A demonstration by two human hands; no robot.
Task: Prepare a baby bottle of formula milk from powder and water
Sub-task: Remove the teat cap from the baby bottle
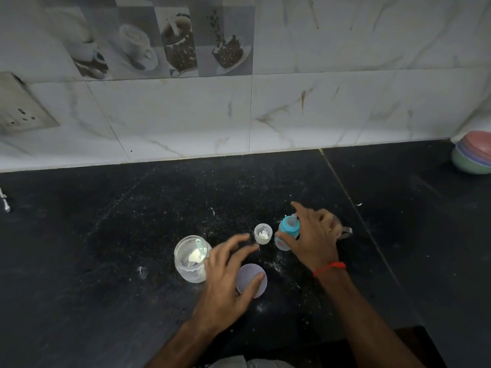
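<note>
A small baby bottle (287, 231) with a blue collar and teat stands on the black counter (132, 235), tilted slightly. My right hand (313, 235) wraps around it from the right. Just left of the bottle stands its clear cap (263, 234), mouth up, with white powder inside. A clear jar (191, 258) holding white powder and a pale scoop stands further left. My left hand (228, 277) hovers with fingers spread between the jar and a round pale lid (251, 280), thumb lying on the lid's right edge.
White powder is scattered over the counter around the bottle. A metal object (345, 232) pokes out behind my right hand. Stacked coloured bowls (473, 155) sit at the far right by the tiled wall. A wall socket (21, 107) is on the left.
</note>
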